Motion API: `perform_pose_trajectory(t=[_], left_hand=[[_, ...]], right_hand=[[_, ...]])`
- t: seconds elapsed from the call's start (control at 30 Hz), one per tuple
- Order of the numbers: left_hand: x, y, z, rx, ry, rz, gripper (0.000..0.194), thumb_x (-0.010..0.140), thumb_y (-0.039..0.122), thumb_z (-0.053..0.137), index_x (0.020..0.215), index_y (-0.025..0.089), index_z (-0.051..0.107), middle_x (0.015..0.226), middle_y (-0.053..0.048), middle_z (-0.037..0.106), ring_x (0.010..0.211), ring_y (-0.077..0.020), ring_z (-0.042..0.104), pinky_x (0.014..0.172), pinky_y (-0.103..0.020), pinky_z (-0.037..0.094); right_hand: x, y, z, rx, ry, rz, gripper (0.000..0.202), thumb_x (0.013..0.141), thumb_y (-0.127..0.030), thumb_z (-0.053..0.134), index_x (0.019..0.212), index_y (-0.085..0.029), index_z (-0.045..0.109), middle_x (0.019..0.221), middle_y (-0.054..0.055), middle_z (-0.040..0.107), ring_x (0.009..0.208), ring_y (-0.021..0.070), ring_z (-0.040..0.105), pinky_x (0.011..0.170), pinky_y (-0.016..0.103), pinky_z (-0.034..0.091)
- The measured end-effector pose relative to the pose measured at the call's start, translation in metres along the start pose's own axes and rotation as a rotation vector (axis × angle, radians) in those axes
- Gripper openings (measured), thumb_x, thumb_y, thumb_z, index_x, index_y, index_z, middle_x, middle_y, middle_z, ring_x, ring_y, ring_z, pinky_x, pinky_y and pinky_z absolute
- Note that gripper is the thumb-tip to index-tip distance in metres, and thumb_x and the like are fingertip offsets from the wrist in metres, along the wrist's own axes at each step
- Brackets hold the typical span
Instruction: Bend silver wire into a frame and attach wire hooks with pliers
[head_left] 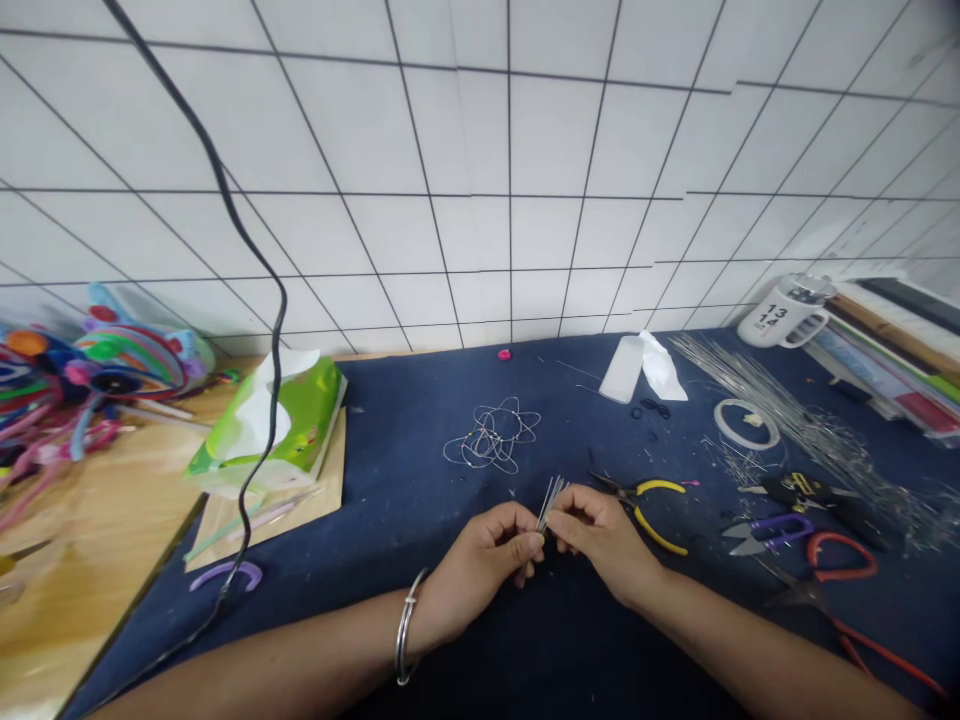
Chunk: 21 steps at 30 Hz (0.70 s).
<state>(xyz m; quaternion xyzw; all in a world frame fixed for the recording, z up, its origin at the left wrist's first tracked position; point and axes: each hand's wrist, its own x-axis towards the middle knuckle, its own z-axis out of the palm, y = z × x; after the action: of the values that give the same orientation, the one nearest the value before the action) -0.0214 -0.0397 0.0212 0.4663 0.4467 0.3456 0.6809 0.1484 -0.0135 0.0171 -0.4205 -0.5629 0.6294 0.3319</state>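
A small bundle of thin silvery wires (550,500) stands up between my two hands, near the front middle of the dark blue cloth. My left hand (491,555), with a silver bangle at the wrist, pinches the bundle's lower end between thumb and fingers. From the right, my right hand (600,535) closes its thumb and fingertips on the same wires. Beyond them lie looped wires with tiny beads (491,437). Yellow-handled pliers (660,488) rest just right of my right hand.
Purple scissors (784,532), red-handled cutters (844,570), a coil of clear line (746,425) and long loose wires (780,400) lie at right, near a white mug (784,315). A green tissue pack (300,425) and hanging black cable (244,230) are at left.
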Motion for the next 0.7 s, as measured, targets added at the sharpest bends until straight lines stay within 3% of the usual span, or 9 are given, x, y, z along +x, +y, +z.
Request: perform_pose_trajectory(t=[0.7], left_hand=[[0.0002, -0.0001, 0.0009, -0.012, 0.007, 0.039, 0.016, 0.080, 0.029, 0.050, 0.076, 0.014, 0.049, 0.066, 0.002, 0.049, 0.055, -0.0069, 0.045, 0.054, -0.021, 0.038]], right_hand=[[-0.0006, -0.0022, 0.0011, -0.011, 0.028, -0.009, 0.018, 0.078, -0.033, 0.054, 0.073, -0.016, 0.052, 0.060, -0.004, 0.046, 0.055, 0.0073, 0.043, 0.053, 0.021, 0.035]])
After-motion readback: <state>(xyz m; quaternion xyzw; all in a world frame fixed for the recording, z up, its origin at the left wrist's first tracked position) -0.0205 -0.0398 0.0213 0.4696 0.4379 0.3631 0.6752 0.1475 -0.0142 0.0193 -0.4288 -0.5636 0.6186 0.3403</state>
